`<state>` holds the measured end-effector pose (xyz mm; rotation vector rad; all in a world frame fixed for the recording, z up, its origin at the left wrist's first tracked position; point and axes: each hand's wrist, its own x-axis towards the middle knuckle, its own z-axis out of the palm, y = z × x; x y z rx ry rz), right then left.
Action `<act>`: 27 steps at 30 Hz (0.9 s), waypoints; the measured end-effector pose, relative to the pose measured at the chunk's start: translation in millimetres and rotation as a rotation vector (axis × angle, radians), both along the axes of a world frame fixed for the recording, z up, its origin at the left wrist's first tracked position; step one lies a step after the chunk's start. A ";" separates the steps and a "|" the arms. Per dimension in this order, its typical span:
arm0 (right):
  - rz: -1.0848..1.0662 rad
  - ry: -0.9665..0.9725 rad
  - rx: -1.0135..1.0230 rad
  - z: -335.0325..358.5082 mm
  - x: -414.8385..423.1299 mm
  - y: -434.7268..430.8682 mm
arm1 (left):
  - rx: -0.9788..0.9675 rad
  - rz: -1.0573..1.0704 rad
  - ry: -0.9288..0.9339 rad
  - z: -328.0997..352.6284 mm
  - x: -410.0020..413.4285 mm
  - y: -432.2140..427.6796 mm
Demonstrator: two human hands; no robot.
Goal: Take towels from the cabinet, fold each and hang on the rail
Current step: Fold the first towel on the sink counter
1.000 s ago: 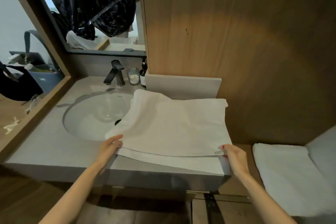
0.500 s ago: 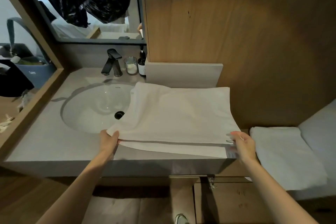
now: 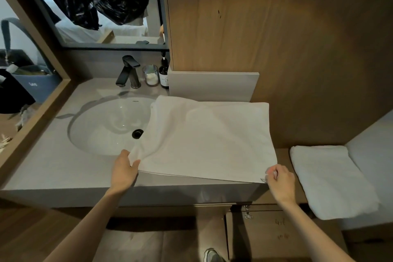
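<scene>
The white towel [image 3: 212,140] lies on the right half of the worktop [image 3: 53,166], its left part over the sink [image 3: 106,127]. L hand [image 3: 124,169] pinches the near-left corner. R hand [image 3: 279,178] pinches the near-right corner at the front edge. Best to pull both corners even & keep the cloth out of the sink. The tap [image 3: 128,72], jar [image 3: 151,75] & bottle [image 3: 164,74] stand at the back edge, well apart from the cloth. Another folded towel [image 3: 331,178] lies off to the right.

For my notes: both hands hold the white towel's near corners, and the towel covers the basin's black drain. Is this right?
Not fully. In the head view the black drain lies uncovered, just left of the edge of the white towel. The rest is right: the left hand and the right hand hold its near corners.
</scene>
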<state>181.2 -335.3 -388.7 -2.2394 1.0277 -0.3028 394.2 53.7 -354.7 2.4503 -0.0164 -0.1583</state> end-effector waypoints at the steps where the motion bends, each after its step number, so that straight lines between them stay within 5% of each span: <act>1: -0.006 0.004 -0.017 -1.4 -2.4 -0.8 | 0.034 -0.012 0.008 -0.9 0.5 2.1; 17: -0.365 -0.218 0.493 -3.0 -3.5 -13.7 | -0.064 -0.036 0.157 -7.0 13.0 8.1; 27: -0.413 -0.350 0.726 8.0 0.2 -20.4 | 0.003 -0.084 0.319 -13.4 18.6 13.3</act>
